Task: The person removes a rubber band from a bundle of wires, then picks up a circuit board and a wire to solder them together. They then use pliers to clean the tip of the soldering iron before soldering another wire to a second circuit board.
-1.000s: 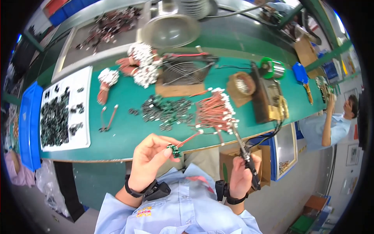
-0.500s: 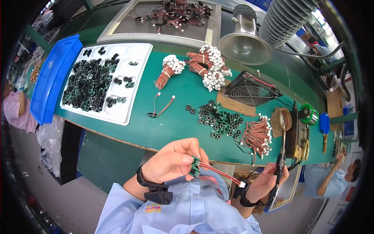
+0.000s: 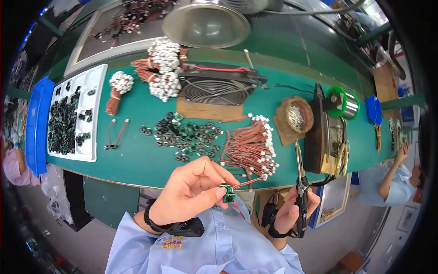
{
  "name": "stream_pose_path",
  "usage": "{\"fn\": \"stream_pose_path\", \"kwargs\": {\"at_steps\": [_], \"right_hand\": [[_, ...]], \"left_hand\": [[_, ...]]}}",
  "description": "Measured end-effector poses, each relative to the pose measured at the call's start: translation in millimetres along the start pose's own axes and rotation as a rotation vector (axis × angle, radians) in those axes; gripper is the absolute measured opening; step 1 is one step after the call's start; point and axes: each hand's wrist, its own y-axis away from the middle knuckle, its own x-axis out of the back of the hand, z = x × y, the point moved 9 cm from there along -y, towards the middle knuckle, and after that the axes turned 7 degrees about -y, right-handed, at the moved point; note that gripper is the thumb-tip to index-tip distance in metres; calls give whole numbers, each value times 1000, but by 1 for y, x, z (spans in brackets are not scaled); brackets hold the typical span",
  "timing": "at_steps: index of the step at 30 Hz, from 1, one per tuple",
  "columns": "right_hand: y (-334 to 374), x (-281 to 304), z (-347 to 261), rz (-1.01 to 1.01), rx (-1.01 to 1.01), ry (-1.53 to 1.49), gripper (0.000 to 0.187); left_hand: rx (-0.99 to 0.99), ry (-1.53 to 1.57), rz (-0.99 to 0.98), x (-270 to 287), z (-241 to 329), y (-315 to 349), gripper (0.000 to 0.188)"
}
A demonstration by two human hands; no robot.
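Small board pinched in my left hand, soldering iron gripped in my right

My left hand (image 3: 191,194) sits just below the near edge of the green surface (image 3: 137,160), its fingers (image 3: 207,194) pressed together on a small green circuit board (image 3: 226,192). A red wire lead (image 3: 251,181) runs from the board up and to the right, ending in a white connector near the surface edge. My right hand (image 3: 292,212) is off to the right, fingers wrapped around the black handle of a soldering iron (image 3: 299,182), whose tip points up toward the surface. The board and the iron are apart, not touching.

On the surface just above my hands I see a scattered pile of small green boards (image 3: 187,134) and, beside it to the right, a bundle of red leads with white connectors (image 3: 251,146). Further back stands a black fan with a wire grille (image 3: 216,86). A white tray (image 3: 89,114) of dark parts lies to the left, next to a blue bin (image 3: 34,123). To the right are a round tip-cleaner pot (image 3: 295,116) and a green solder spool (image 3: 342,102). Another person's arm (image 3: 392,171) shows at the far right
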Motion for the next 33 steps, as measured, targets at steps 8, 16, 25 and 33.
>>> {"fn": "stream_pose_path", "kwargs": {"at_steps": [8, 16, 25, 33], "right_hand": [[0, 14, 8, 47, -3, 38, 56], [-1, -5, 15, 11, 2, 17, 55], [20, -20, 5, -72, 27, 73, 54], [41, -27, 8, -95, -22, 62, 40]], "left_hand": [[28, -188, -72, -17, 1, -20, 9], [28, -220, 7, 1, 1, -10, 9], [-11, -41, -22, 10, -3, 9, 7], [-109, -182, 302, 54, -11, 28, 16]]}}
